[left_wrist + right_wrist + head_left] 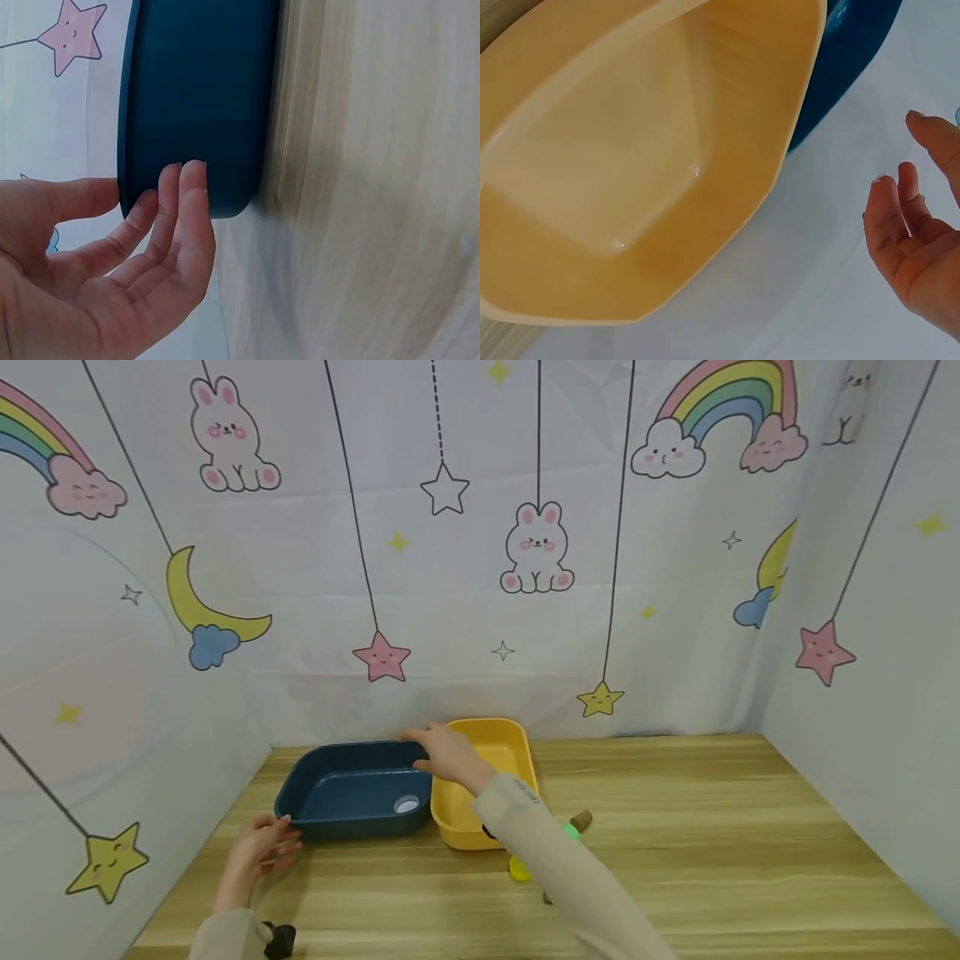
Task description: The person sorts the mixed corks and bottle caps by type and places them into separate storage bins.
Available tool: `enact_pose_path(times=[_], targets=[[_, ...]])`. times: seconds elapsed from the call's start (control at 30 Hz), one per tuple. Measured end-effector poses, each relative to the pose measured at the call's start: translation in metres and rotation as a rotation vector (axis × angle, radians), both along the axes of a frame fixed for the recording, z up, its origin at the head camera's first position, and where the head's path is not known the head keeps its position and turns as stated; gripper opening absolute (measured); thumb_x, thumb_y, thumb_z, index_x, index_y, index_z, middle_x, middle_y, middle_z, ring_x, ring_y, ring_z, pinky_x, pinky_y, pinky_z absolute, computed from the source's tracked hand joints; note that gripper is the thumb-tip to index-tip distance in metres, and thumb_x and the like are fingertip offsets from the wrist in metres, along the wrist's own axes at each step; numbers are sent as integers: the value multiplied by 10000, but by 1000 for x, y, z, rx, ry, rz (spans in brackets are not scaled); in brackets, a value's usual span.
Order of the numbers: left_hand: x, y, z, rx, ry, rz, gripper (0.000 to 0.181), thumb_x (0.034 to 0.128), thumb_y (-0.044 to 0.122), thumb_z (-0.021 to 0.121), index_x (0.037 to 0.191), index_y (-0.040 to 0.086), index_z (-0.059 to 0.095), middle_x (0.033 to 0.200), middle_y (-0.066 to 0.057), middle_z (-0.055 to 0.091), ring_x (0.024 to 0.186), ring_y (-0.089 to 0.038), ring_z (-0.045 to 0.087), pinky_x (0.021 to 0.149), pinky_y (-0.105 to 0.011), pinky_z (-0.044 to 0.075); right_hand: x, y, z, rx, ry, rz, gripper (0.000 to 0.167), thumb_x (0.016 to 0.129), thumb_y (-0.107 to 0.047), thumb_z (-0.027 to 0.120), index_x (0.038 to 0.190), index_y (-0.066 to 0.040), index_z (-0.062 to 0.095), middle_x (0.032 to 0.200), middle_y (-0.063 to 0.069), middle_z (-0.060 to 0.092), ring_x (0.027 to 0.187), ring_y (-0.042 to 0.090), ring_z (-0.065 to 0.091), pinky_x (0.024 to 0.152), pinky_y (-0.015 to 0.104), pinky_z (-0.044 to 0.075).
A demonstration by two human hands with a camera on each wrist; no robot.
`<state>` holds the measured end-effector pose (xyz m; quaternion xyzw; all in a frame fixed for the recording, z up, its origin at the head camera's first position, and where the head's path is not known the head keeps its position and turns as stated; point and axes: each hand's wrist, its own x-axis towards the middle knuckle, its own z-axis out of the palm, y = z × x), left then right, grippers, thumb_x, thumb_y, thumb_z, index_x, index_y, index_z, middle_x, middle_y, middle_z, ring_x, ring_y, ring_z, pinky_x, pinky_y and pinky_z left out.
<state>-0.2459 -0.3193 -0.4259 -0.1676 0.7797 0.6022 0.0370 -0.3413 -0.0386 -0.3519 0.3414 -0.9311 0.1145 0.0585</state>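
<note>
Left hand (258, 843) pinching the rim of the blue basin (360, 829); right hand (450, 756) with fingers loosely extended.
The pinch is at the blue basin's near left corner, the right hand near its far right; the yellow basin (465, 839) stands just right of it.

Wood-grain table (712, 860) with blue tub (360, 829), yellow tub (465, 838) and several small pieces (581, 821)

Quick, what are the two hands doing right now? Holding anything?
Left hand: holding the blue basin at its rim, thumb and fingers at one corner.
Right hand: open, holding nothing.
</note>
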Motion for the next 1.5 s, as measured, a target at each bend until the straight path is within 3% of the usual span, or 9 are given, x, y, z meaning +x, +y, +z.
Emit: enact_pose_path(times=[0.4, 0.6, 0.93, 1.5], targets=[[2, -2, 0, 17, -11, 9, 242, 942, 193, 388, 728, 80, 369, 720, 63, 635, 622, -83, 650, 594, -300, 538, 4, 19, 6, -22, -29, 69, 291, 851, -245, 607, 1137, -210, 574, 1029, 1, 596, 854, 113, 568, 648, 173, 458], [1, -3, 2, 43, -17, 16, 237, 943, 197, 388, 744, 67, 381, 705, 66, 631, 618, -84, 649, 599, -301, 540, 8, 32, 10, -54, -24, 106, 255, 849, -202, 605, 1103, -176, 601, 981, 35, 631, 785, 110, 557, 618, 158, 442], [1, -6, 0, 32, -20, 9, 241, 945, 200, 386, 753, 55, 390, 715, 60, 636, 622, -81, 649, 592, -297, 537, 16, 52, 4, -60, 23, 147, 207, 849, -213, 603, 1043, -154, 642, 774, -28, 607, 694, 86, 520, 567, 134, 401], [-1, -3, 1, 9, -26, -5, 241, 944, 208, 387, 765, 47, 390, 728, 56, 637, 625, -83, 648, 596, -300, 538, 50, 96, -12, -80, -67, 222, 180, 850, -212, 606, 995, -117, 654, 730, -58, 571, 627, 46, 466, 602, 130, 416]])
